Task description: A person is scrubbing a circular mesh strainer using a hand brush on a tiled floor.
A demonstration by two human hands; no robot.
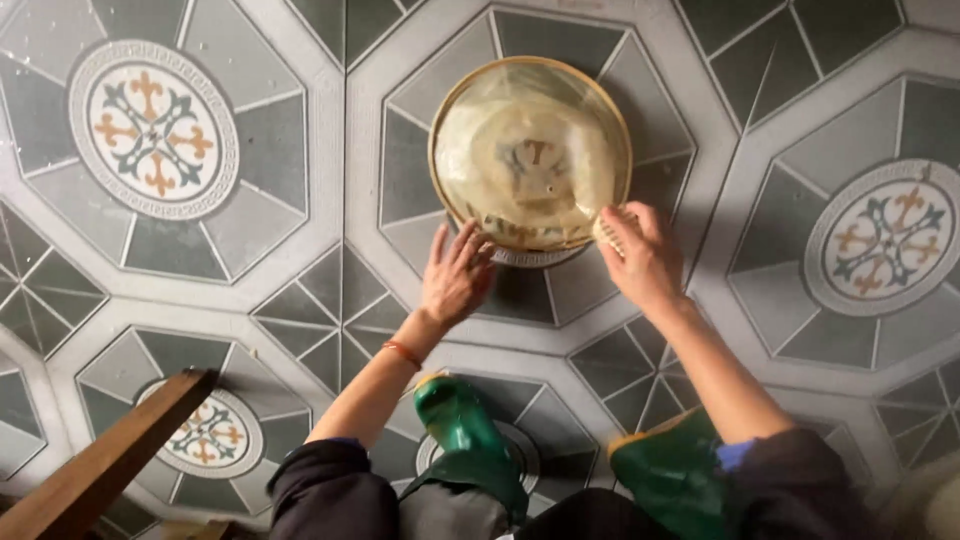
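Squatting low, I see my green rubber boots (470, 430) nearest the camera, planted on the patterned floor tiles (300, 200), with a brown wooden plank (100, 460) slanting in at the lower left. Past the boots, my left hand (455, 275) reaches forward with fingers spread and fairly flat, fingertips touching the near rim of the round sieve (530, 150); it steadies rather than grips. My right hand (640, 255) is curled shut around a small pale scrubbing brush (606, 232), pressed against the sieve's lower right edge. The sieve itself lies flat on the floor ahead of both hands, its translucent mesh letting the tile ornament show through, its bamboo-coloured hoop intact all round.

To do this well, I judge the left hand should press the rim down firmly so the sieve cannot skate across wet tile. Brush strokes should run lightly along the mesh, since hard jabs could tear it, and work round the hoop seam where grime tends to lodge.
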